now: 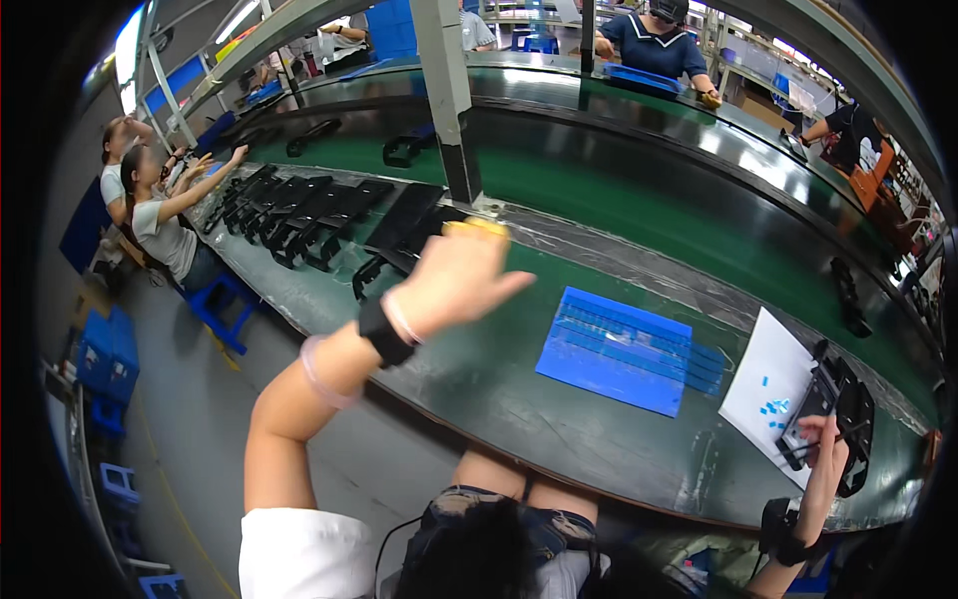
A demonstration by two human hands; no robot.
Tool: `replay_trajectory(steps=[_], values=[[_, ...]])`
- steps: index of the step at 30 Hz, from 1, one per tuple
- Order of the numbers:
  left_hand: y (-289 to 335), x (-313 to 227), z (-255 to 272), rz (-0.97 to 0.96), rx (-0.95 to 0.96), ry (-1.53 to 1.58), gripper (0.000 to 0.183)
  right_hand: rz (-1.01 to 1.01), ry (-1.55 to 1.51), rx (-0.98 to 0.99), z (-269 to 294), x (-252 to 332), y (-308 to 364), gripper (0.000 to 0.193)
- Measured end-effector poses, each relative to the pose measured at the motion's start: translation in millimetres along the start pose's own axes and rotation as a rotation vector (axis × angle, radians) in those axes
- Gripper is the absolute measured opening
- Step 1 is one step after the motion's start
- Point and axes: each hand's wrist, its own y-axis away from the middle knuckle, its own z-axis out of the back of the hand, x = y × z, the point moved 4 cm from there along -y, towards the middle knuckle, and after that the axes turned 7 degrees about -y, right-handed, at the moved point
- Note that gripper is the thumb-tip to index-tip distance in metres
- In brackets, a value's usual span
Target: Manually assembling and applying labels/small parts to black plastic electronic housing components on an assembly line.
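My left hand (459, 275) reaches out over the near bench, its thumb spread to the right and yellow covers on its fingertips. Just beyond it lies a black plastic part (404, 225), the closest in a row of similar black parts (309, 215); whether my fingers touch it is hidden. At the right, my right hand (826, 449) is closed around a thin dark stick-like tool (855, 431), its exact kind unclear. That hand is over a black plastic assembly (853, 404), which rests partly on a white board (760, 359). Small blue pieces (774, 407) are scattered on the board.
A blue sheet (609, 374) with clear strips (707, 369) lies mid-bench. Behind it runs a green conveyor (599, 190) carrying black parts. A grey post (449, 100) rises at the bench's far edge. Co-workers (165, 225) sit at the left; another person (654, 45) works across the line.
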Motion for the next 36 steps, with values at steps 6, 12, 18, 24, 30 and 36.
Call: replay_trajectory(steps=[6, 12, 18, 24, 30, 36], values=[[0.2, 109.0, -73.2, 0.249, 0.306, -0.044, 0.074, 0.02, -0.546, 0.34, -81.6, 13.3, -24.7, 0.029], [0.4, 135.6, -56.7, 0.195, 0.138, 0.36, 0.044, -0.204, -0.585, 0.521, -151.1, 19.9, -39.3, 0.016], [-3.0, 42.9, -14.7, 0.194, 0.419, 2.252, 0.045, -0.256, -0.607, 0.401, -167.4, 8.4, -47.6, 0.017], [-13.4, -29.0, -80.0, 0.324, 0.719, 2.523, 0.043, -0.335, -0.598, 0.268, -185.5, -1.0, -61.9, 0.015], [-8.0, -31.9, -87.9, 0.357, 0.771, 2.36, 0.056, -0.342, -0.519, 0.21, -183.9, -10.3, -69.5, 0.015], [1.9, -31.0, -105.5, 0.445, 0.866, 2.32, 0.05, -0.402, -0.487, 0.207, -194.8, -12.7, -71.2, 0.015]])
